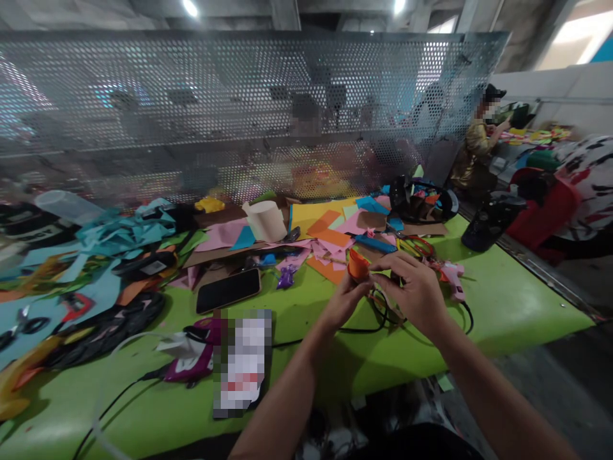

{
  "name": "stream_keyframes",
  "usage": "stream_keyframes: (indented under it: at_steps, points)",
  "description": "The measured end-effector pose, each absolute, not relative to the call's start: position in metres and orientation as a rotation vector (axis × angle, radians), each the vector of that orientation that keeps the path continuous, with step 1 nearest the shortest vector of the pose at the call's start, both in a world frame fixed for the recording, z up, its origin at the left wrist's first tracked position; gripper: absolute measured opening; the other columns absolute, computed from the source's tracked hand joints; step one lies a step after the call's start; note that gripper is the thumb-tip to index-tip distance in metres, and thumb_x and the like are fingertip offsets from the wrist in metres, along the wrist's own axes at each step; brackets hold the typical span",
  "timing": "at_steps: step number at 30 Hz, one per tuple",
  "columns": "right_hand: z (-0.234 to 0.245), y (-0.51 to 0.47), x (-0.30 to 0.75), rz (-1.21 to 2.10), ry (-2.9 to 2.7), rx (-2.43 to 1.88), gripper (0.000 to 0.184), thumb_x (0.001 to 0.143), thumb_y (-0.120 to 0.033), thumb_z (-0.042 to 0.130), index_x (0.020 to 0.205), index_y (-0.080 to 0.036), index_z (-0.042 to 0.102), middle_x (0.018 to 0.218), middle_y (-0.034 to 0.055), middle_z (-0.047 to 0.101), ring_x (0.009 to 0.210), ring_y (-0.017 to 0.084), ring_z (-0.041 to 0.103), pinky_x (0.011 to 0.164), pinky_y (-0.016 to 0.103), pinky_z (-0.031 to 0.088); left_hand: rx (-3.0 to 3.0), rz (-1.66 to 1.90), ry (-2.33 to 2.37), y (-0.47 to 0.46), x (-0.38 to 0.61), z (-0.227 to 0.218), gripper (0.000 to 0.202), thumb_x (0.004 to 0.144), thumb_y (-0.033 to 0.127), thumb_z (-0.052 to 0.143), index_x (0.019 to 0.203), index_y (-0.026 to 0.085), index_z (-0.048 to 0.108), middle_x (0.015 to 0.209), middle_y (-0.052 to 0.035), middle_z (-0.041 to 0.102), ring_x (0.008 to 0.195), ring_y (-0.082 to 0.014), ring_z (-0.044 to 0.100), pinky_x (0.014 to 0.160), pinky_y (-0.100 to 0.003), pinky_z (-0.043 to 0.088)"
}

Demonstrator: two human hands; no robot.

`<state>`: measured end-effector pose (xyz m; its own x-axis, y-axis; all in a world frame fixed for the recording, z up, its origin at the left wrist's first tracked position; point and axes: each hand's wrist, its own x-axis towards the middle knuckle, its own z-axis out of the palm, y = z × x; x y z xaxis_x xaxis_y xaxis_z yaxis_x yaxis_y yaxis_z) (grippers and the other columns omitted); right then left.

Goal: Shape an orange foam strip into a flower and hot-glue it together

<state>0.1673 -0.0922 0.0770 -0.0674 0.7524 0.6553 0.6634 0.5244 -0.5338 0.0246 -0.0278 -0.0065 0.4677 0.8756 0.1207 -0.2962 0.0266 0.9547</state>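
Note:
My left hand [345, 299] and my right hand [412, 286] meet over the green table [502, 300]. Between their fingertips is a small curled piece of orange paper [357, 265]; both hands pinch it, the left from below, the right from the side. Just behind my right hand lies a pink glue gun [451, 276], its black cord [378, 319] looping under my wrists. Loose orange and pink paper scraps [330, 246] lie just beyond the hands.
A black phone [228, 289] lies left of my hands, a paper roll [266, 221] behind it. Heaps of coloured paper cover the left side. A perforated metal screen [239, 108] closes the far edge. A black basket [421, 199] and another person [481, 147] are at the right.

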Motion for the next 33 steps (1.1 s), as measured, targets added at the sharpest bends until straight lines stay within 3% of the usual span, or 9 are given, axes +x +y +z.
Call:
stream_keyframes:
  at_steps: [24,33]
  points:
    - [0.0771,-0.0938,0.1673,0.127,-1.762,-1.216,0.01,0.089,-0.018,0.062,0.095,-0.022,0.069,0.095,0.005,0.072,0.081,0.017,0.067,0.068,0.027,0.053,1.324,0.994,0.654,-0.0286,0.0241,-0.0034,0.044,0.073,0.045,0.073,0.102,0.019,0.053,0.084,-0.0001,0.057,0.077,-0.0134,0.049,0.074,-0.027,0.045]
    - [0.0767,-0.0935,0.1672,0.125,-1.757,-1.225,0.009,0.089,-0.018,0.064,0.095,-0.022,0.068,0.094,0.0044,0.072,0.073,0.016,0.065,0.064,0.026,0.051,1.317,0.996,0.626,-0.0289,0.0258,-0.0016,0.045,0.073,0.044,0.072,0.105,0.02,0.05,0.089,-0.0004,0.057,0.082,-0.0152,0.051,0.081,-0.03,0.044]
